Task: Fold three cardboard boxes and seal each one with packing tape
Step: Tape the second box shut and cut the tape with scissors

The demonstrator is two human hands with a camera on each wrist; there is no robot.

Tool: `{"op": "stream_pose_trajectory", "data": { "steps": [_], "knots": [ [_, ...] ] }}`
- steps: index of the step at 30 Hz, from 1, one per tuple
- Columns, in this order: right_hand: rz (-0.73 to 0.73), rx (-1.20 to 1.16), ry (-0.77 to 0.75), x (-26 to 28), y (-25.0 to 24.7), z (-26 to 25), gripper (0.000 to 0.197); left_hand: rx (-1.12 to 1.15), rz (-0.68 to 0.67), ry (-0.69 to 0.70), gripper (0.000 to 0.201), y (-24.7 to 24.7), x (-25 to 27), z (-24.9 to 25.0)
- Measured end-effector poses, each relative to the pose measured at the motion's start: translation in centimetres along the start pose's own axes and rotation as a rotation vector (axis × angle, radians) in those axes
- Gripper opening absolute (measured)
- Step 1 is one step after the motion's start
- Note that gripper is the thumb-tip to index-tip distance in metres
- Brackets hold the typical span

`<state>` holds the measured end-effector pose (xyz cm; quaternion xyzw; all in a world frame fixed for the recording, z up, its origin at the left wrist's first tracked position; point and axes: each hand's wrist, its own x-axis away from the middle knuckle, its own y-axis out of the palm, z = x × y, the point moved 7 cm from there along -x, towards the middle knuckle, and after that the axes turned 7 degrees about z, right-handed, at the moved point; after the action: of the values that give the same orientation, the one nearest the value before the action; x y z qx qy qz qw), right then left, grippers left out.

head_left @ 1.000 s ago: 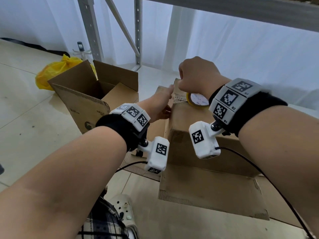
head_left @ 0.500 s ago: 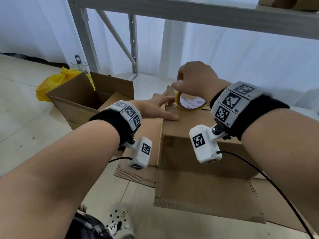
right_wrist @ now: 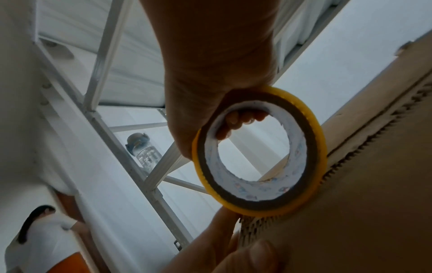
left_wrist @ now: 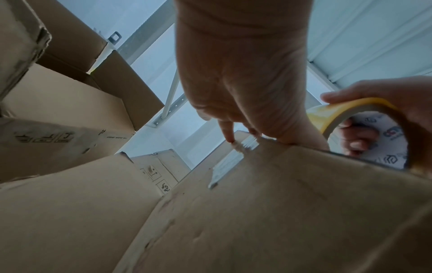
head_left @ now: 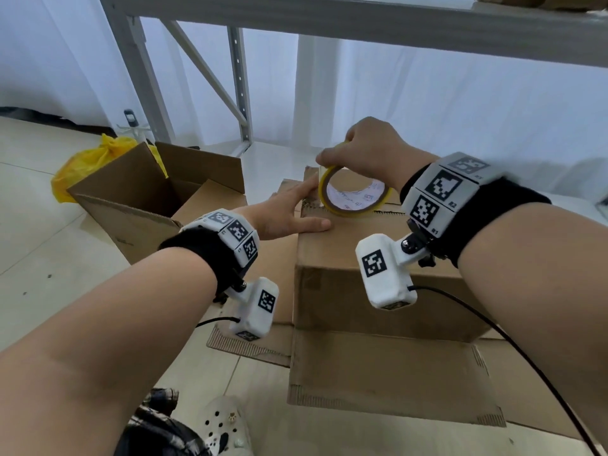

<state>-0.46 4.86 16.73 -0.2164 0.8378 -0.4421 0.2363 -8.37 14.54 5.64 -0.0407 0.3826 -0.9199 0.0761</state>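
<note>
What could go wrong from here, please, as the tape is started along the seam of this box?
1. The left hand presses the tape end near the corner of the box with straight fingers only; pulling the tape roll could peel it loose.
2. The right hand holds the roll tilted on the seam, so the strip may run crooked.
3. The seam looks slightly gapped and may be taped open.
</note>
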Motion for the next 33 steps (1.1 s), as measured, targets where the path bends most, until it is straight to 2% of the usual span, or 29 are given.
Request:
{"op": "stream_pose_trajectory", "data": {
  "steps": [3, 6, 10, 15, 17, 20, 24, 28, 31, 33],
  "knots": [
    [-0.008, 0.159, -0.035, 0.1, -0.9, 0.2, 0.039, -0.032, -0.012, -0.046, 0.093, 0.1, 0.1, -0.4],
    [-0.033, 0.343, -0.035, 0.5, -2.2, 2.5, 0.036, -0.139, -0.026, -0.086, 0.092, 0.1, 0.0, -0.3],
    [-0.027, 0.351, 0.001, 0.9, -2.0, 3.6, 0.034, -0.316, -0.063, -0.094, 0.087, 0.0, 0.2, 0.4],
    [-0.001, 0.390, 0.003, 1.0, -1.8, 2.8, 0.033, -0.704, -0.121, -0.075, 0.075, 0.3, 0.8, 1.3],
    [-0.008, 0.423, -0.013, 1.1, -1.6, 2.6, 0.031, -0.832, -0.126, -0.094, 0.078, 0.4, 0.8, 1.9],
    [0.010, 0.488, -0.074, 1.3, -1.4, 2.1, 0.030, -0.935, -0.150, -0.164, 0.093, 1.4, 0.3, 3.5],
    [0.047, 0.556, -0.187, 1.8, -0.7, 1.4, 0.027, -0.802, -0.145, -0.200, 0.102, 3.3, -0.4, 5.1],
    [0.060, 0.461, -0.215, 1.4, -1.3, 1.6, 0.031, -0.725, -0.138, -0.203, 0.102, 1.9, 0.2, 3.7],
    [0.069, 0.198, -0.157, 1.3, -2.3, 3.4, 0.040, -0.661, -0.102, -0.201, 0.102, 1.5, 0.5, 3.3],
    [0.101, -0.015, -0.110, 1.5, -3.0, 4.7, 0.039, -0.564, -0.070, -0.183, 0.102, 1.8, 0.4, 3.5]
  ]
}}
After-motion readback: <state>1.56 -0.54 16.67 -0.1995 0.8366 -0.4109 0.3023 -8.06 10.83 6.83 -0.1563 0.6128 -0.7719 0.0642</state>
